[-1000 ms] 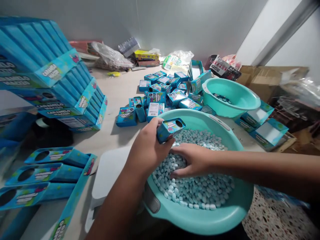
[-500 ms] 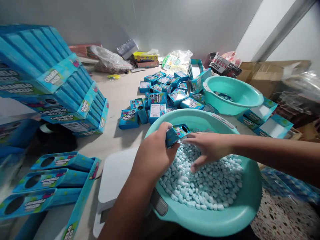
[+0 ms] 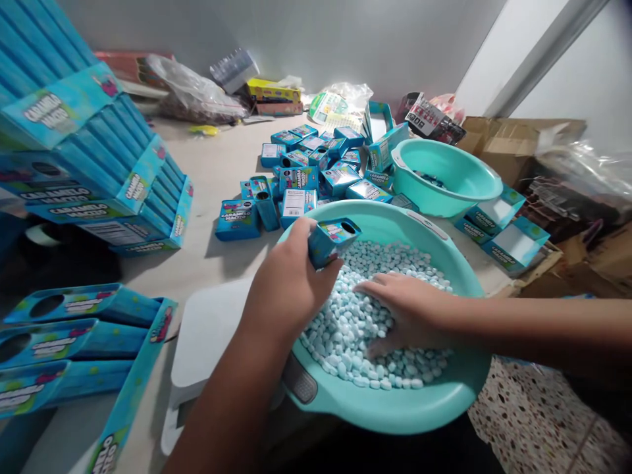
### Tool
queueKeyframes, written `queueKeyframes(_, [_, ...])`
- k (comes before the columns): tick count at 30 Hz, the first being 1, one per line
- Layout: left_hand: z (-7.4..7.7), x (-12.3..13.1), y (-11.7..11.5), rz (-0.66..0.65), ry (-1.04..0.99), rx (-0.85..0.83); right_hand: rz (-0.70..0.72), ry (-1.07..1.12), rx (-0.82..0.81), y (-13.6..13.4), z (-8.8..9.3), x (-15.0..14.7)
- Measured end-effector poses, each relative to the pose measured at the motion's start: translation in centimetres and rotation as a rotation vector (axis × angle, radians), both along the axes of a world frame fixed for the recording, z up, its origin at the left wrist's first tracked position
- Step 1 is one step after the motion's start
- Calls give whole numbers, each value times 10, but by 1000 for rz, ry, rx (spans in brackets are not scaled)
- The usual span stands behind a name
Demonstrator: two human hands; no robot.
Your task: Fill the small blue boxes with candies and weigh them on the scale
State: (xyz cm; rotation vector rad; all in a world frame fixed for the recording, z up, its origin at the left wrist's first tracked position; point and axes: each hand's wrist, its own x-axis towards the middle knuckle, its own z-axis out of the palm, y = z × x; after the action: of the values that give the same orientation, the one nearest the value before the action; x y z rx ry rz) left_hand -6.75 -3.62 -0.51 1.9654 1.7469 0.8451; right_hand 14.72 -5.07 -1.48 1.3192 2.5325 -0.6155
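Observation:
My left hand point(image 3: 286, 283) grips a small blue candy box point(image 3: 332, 238) over the left rim of a turquoise basin point(image 3: 395, 411). A round dark hole shows in the box's upturned end. Pale blue candies point(image 3: 336, 329) fill the lower part of the basin. My right hand point(image 3: 405, 309) rests among them, thumb and fingers apart, its fingertips touching the candies and partly hidden there. Just behind the basin lies a loose pile of similar blue boxes point(image 3: 299, 178).
A white scale point(image 3: 210, 329) stands left of the basin, beside a display tray of boxes point(image 3: 83, 336). Stacked full display trays point(image 3: 93, 178) rise at the left. A second turquoise basin point(image 3: 449, 197) sits behind, near open blue trays point(image 3: 518, 243) and cardboard point(image 3: 513, 145).
My right hand has lowered from beside the box into the candies. My left hand still holds the box. The view has shifted slightly, so the scene sits further left.

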Motion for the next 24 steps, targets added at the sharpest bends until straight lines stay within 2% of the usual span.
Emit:
queueKeyframes(3, [0,0,-1,41,-5,30,-37,51,27,12,-8,-7])
queueKeyframes(7, [-3,-2,-3,17,30,59,45,146,-4,42,-18,-12])
queueKeyframes(9, [-5,-3,-3,24,1,92,32,215,-27,53,-22,-13])
queueKeyframes(14, [-6,-4,-3,22,-51,104,-234,342,-25,58,-18,-17])
queueKeyframes(17, [-6,-4,-2,-4,-86,102,-454,453,-193,50,-4,-14])
queueKeyframes(20, [-5,-4,-1,-40,-131,118,-608,709,-310,43,10,-10])
queueKeyframes(24, [-4,-5,-3,-102,-121,82,-752,1043,-325,40,27,-13])
